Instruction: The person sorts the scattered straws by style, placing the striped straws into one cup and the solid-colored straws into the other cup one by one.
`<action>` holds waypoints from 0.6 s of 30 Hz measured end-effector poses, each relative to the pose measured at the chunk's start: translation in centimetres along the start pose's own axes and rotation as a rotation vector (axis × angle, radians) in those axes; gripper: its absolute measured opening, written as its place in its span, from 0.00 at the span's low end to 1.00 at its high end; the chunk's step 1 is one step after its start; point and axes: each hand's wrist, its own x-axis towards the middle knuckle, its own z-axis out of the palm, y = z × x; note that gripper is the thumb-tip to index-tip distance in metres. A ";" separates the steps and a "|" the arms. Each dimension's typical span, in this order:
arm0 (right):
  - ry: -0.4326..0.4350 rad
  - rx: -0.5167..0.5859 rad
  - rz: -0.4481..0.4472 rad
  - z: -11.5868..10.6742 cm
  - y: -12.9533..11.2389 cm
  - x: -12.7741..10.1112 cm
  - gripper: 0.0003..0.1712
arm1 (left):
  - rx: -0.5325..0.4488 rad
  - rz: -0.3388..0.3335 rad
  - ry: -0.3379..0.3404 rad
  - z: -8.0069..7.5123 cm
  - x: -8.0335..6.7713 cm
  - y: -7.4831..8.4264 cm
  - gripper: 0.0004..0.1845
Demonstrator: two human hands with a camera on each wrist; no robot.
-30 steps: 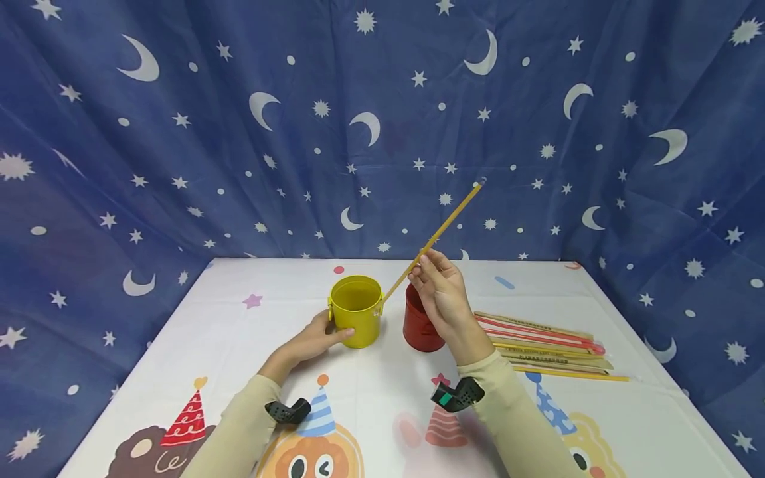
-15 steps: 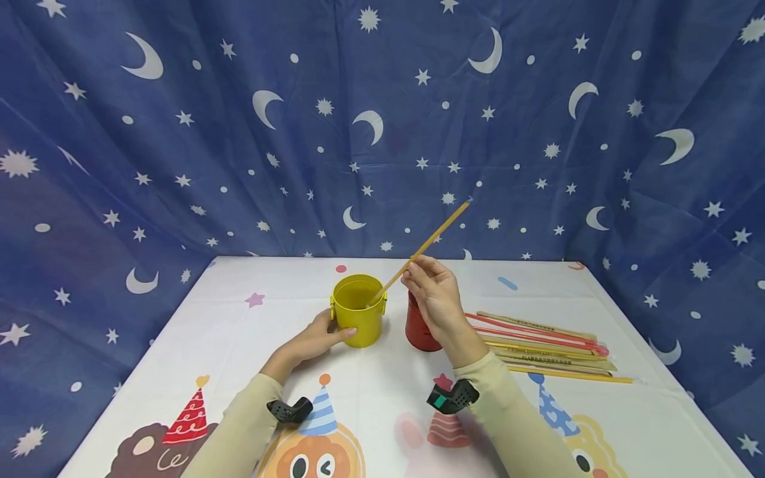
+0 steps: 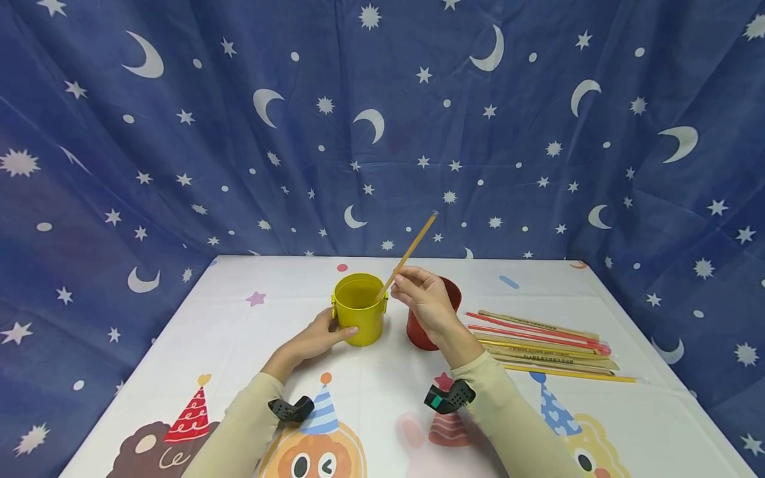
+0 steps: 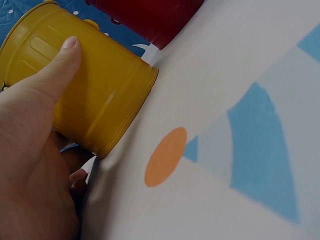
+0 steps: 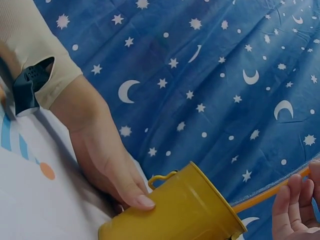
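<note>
Since a second ago the yellow straw (image 3: 408,255) has dropped lower and swung toward the yellow bucket (image 3: 359,309), and its bottom end now sits inside the rim. Right hand (image 3: 425,300) has a pinch grip on it, fingertips closed around the stick about midway, straw tilted up to the right. Left hand (image 3: 313,338) hasn't budged: it holds the bucket's side, thumb pressed on the wall, fingers curled round the far side. Red bucket (image 3: 439,312) stands just beside the yellow one, partly behind the right hand. More straws (image 3: 540,342) lie in a bundle on the surface (image 3: 209,345) off to the right.
</note>
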 end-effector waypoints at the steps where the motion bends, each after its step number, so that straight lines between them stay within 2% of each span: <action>1: 0.001 -0.005 0.003 0.0 0.0 0.0 0.07 | 0.000 -0.002 0.000 0.0 0.0 0.0 0.51; 8: -0.005 -0.030 0.001 -0.3 -0.4 -0.2 0.13 | 0.001 -0.010 -0.004 0.1 -0.1 0.0 0.52; 18: -0.004 -0.025 0.019 -0.7 -1.0 -0.1 0.16 | -0.008 0.028 -0.004 0.1 0.2 -0.2 0.49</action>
